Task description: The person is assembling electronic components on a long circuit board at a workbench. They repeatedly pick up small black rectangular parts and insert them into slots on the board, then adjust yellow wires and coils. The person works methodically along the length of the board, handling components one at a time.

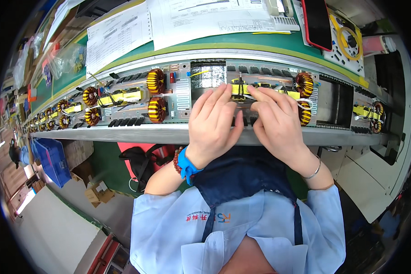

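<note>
A circuit board [322, 86] with ring-shaped coils lies on the rail in front of me. Both hands are on its left part, at a yellow-wrapped component [239, 89] with black ties round it. My left hand [213, 121] rests its stretched fingertips on the component's left end, thumb held apart. My right hand [278, 123] is bent, its index fingertip touching the component's right side. What sits between that finger and thumb is hidden. White wires [301, 101] run from the yellow part to the copper coils [304, 84] at the right.
More boards with coils [156, 81] line the metal rail [160, 132] to the left, and another board [367, 112] is at the right. Beyond are paper sheets [205, 23], a red-edged phone [317, 23] and a yellow cable loop [349, 43]. A blue bin [52, 160] stands lower left.
</note>
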Demonstrator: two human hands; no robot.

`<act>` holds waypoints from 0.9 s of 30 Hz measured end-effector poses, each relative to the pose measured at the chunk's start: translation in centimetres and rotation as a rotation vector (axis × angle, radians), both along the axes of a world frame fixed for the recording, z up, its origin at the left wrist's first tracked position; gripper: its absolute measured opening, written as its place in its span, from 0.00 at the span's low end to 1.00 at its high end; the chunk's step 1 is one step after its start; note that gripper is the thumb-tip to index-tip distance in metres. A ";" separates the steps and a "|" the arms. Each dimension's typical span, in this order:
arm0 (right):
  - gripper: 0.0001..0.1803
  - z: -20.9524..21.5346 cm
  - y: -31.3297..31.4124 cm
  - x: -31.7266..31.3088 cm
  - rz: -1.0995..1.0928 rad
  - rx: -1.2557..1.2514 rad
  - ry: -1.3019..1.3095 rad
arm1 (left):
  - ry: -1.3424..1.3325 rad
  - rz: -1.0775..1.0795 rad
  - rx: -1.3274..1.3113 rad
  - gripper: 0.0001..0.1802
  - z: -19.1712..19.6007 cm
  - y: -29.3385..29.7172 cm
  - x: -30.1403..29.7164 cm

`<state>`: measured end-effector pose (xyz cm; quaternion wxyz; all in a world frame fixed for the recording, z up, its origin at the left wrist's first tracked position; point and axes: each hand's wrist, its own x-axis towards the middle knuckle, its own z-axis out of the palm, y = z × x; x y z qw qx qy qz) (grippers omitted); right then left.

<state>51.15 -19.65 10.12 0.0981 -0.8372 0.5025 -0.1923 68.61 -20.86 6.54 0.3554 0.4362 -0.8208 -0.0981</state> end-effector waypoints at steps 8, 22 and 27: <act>0.10 -0.5 0.3 1.0 0.034 -0.074 0.074 | -0.049 -0.006 -0.005 0.11 -0.6 1.0 0.1; 0.15 2.3 -2.9 -2.3 -0.014 0.053 -0.196 | 0.219 -0.096 0.205 0.15 2.4 -3.1 1.0; 0.11 2.7 -6.1 -5.0 -0.055 0.512 -0.285 | 0.346 -0.251 0.818 0.16 2.7 -5.2 0.2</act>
